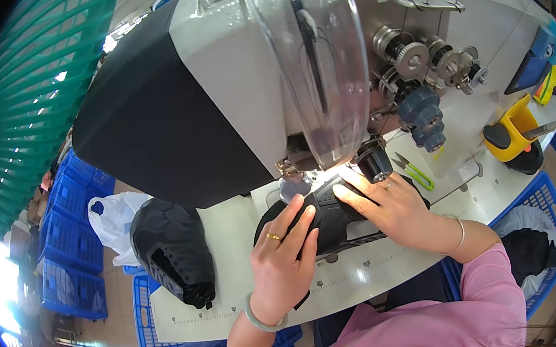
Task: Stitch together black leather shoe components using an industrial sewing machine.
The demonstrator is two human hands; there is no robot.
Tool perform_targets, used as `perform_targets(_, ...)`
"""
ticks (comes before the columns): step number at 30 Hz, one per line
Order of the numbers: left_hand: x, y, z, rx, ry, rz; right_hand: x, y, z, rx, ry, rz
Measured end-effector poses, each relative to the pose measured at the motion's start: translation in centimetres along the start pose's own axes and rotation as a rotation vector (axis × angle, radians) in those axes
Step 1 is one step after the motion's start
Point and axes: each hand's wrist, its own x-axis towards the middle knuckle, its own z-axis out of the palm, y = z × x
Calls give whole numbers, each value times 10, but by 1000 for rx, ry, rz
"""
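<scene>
Under the needle area of a white and black sewing machine (228,61) lies a black shoe upper (328,217) with a perforated patch. My left hand (282,260) rests on its left side, fingers stretched out and pressing down. On the right side of the upper, my right hand (391,209) lies with its fingers extended toward the presser foot, which the machine head and bright lamp glare mostly hide. Neither hand is wrapped round anything. A second dark shoe upper (172,250) sits on the table's left end, apart from my hands.
Green-handled thread snips (419,174) lie right of the machine head, with a yellow and black holder (513,132) farther right. A blue basket (554,200) with dark pieces stands right of the table (368,274). Stacked blue crates (70,271) and a green fan guard (36,93) are left.
</scene>
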Motion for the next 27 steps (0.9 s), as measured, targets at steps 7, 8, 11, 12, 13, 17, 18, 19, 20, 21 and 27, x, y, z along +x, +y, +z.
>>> perform_targets(7,10,1,-2,85,-1,60,1,2,-4,43,-62,48)
perform_targets(8,11,1,-2,86,1,61,1,3,-4,42,-61,46)
perform_targets(11,13,0,-1,93,-13,55,2,6,-3,39,-57,27)
perform_targets(12,14,-1,-1,99,-16,61,4,6,-4,73,-26,32)
perform_targets(13,15,-1,0,105,-19,65,5,6,-4,108,4,37)
perform_targets(17,19,2,-1,56,-36,25,6,7,-3,113,3,49)
perform_targets(18,20,1,-1,50,-38,29,6,7,-2,113,20,49)
perform_targets(19,20,1,0,43,-40,33,6,7,-1,113,36,50)
perform_targets(20,21,1,0,42,-40,35,5,8,0,112,36,51)
perform_targets(21,21,0,0,40,-40,35,4,8,1,114,23,59)
perform_targets(27,22,0,1,50,-30,32,5,12,0,95,-29,58)
